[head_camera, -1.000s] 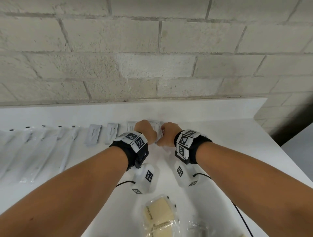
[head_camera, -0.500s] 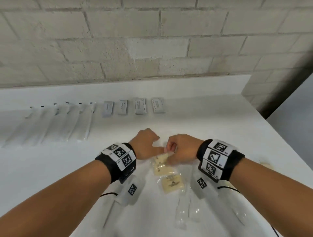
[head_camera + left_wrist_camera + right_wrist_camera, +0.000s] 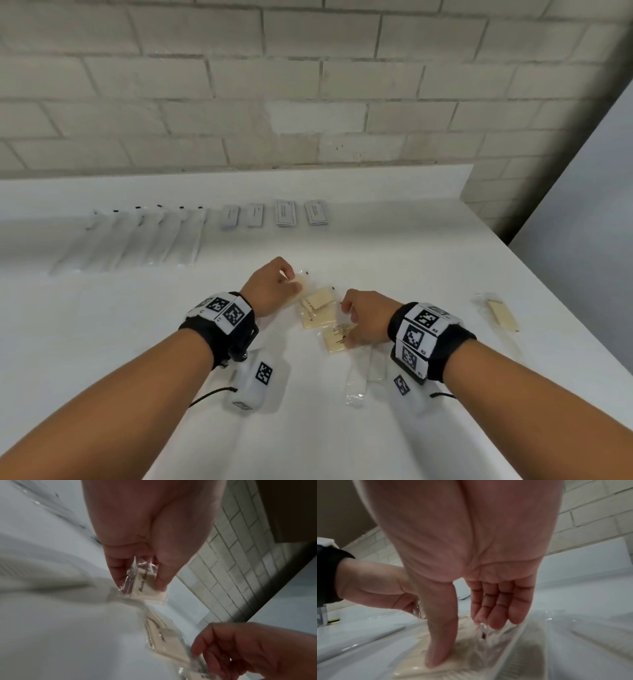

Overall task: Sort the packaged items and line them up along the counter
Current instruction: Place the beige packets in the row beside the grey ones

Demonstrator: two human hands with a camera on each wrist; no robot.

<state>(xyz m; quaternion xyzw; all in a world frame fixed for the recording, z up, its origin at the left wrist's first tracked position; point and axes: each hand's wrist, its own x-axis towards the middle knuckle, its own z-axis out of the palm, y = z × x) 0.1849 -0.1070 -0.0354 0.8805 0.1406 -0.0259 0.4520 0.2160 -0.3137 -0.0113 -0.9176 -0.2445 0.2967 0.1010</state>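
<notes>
A small pile of cream packets in clear wrappers (image 3: 317, 318) lies on the white counter (image 3: 102, 325) between my hands. My left hand (image 3: 291, 282) pinches one cream packet (image 3: 301, 283) at the pile's far left; the left wrist view shows thumb and fingers of the left hand (image 3: 139, 580) closed on that printed packet (image 3: 147, 588). My right hand (image 3: 347, 322) is over the nearest packet (image 3: 337, 337). In the right wrist view the right hand (image 3: 462, 641) has its thumb pressing the packet (image 3: 467, 660) and straight fingertips touching the wrapper edge.
Along the back of the counter runs a row: several long clear sleeves (image 3: 137, 240), two grey packs (image 3: 229, 217), two white printed packs (image 3: 286, 213). A long packet with a cream stick (image 3: 503, 315) lies right. Clear sleeves (image 3: 358, 380) lie by my right wrist. The counter edge runs diagonally at right.
Both hands drew back from the back row, leaving a white printed pack there, and came to the cream pile. The left hand has since taken hold of one packet and moved it left.
</notes>
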